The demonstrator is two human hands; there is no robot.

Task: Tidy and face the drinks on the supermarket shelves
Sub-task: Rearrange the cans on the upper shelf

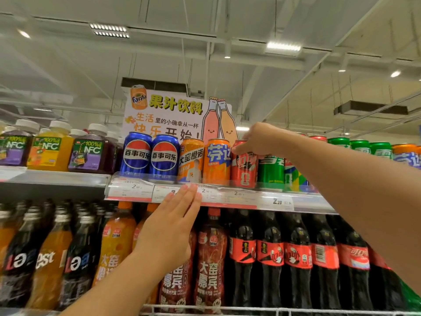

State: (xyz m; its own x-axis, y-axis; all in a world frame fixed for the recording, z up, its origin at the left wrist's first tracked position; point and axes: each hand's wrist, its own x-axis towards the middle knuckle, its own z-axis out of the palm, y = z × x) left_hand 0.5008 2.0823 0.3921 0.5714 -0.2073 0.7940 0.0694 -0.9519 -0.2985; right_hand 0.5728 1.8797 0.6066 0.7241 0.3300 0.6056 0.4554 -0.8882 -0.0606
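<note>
Red Coca-Cola can [244, 169] stands on the top shelf [303, 199], right hand [259, 139] gripping its upper rim with curled fingers. Beside it on its left sit an orange Fanta can [216, 161], an orange Dayao can [191, 160] and two blue Pepsi cans [150, 153]; a green Sprite can [270, 172] is on its right. Left hand [170, 226], fingers straight and together, touches the price strip [129, 187] reading "2.50". NFC juice bottles [51, 148] stand far left, under a "Fanta" sign [168, 112].

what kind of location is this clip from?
Almost certainly a supermarket drinks aisle: cans faced in a row on a shelf with a price-tag strip, bottled sodas below, and a juice-drink promo sign above.
</note>
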